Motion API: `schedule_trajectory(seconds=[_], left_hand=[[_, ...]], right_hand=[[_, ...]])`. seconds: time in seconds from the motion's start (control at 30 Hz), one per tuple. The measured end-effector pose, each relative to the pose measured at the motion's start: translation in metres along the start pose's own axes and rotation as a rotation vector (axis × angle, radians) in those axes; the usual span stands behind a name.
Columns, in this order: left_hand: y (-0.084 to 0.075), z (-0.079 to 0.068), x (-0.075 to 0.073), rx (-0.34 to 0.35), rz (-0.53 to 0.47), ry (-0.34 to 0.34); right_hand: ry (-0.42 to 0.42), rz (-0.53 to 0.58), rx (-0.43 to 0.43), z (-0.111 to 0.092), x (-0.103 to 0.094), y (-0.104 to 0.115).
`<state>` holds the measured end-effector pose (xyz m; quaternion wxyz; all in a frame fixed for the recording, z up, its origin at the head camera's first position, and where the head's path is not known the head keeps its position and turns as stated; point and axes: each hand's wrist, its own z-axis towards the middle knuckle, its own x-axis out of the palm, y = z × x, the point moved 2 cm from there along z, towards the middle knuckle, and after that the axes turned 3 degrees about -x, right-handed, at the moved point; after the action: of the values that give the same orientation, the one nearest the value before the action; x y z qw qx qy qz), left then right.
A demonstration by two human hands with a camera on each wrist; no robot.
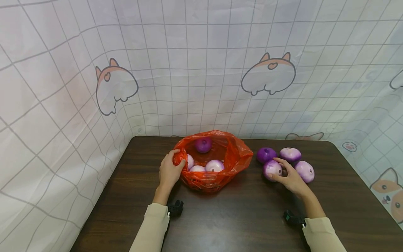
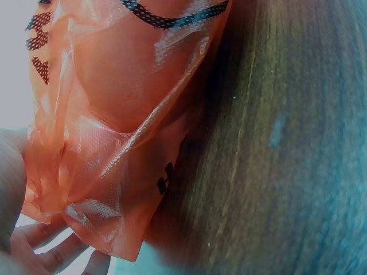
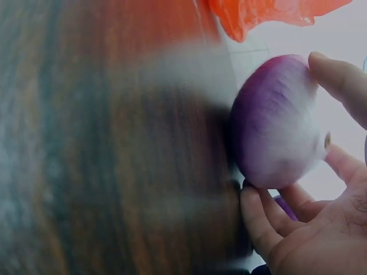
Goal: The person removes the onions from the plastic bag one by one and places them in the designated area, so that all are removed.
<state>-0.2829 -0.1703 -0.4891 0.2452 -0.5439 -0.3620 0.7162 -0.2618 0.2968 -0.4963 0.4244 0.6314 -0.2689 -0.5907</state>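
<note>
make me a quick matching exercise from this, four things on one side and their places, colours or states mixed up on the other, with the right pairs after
Column one
1. left grip
2. red bag
3. right grip
4. table

Column two
a. dark brown, with wood grain
b. holding an onion outside the bag
c. holding the bag's edge
d. open at the top, with onions inside

Right pairs: 1-c, 2-d, 3-b, 4-a
</note>
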Motion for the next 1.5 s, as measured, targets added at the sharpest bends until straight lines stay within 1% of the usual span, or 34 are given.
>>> schedule_trajectory(seconds=[0.17, 0.5, 0.63, 0.87, 1.07, 1.17, 1.27, 1.37, 1.5], left_hand=[[0.0, -0.001, 0.0, 0.001, -0.002, -0.002], [0.0, -0.001, 0.0, 0.002, -0.006, -0.002], [0.0, -0.001, -0.001, -0.001, -0.007, 0.002], [-0.001, -0.001, -0.001, -0.007, -0.003, 0.006], [-0.002, -0.001, 0.0, -0.002, 0.006, 0.0], [-0.003, -0.001, 0.0, -0.002, 0.003, -0.003], [-0.003, -0.001, 0.0, -0.002, 0.001, 0.0], [-0.003, -0.001, 0.0, 0.0, 0.003, -0.003], [-0.004, -0.001, -0.001, 0.011, 0.01, -0.011]], right_hand=[[0.002, 0.022, -0.014, -0.001, -0.002, 0.004], [0.009, 0.014, -0.054, -0.003, -0.005, 0.017], [-0.005, 0.006, -0.08, -0.003, -0.007, 0.025], [-0.072, -0.004, -0.126, -0.004, -0.009, 0.036], [-0.147, -0.023, -0.168, -0.006, -0.008, 0.053], [-0.181, 0.004, -0.228, -0.007, -0.007, 0.063], [-0.196, 0.052, -0.292, -0.008, -0.004, 0.074], [-0.191, 0.102, -0.333, -0.009, 0.002, 0.087], [-0.166, 0.141, -0.361, -0.009, 0.014, 0.102]])
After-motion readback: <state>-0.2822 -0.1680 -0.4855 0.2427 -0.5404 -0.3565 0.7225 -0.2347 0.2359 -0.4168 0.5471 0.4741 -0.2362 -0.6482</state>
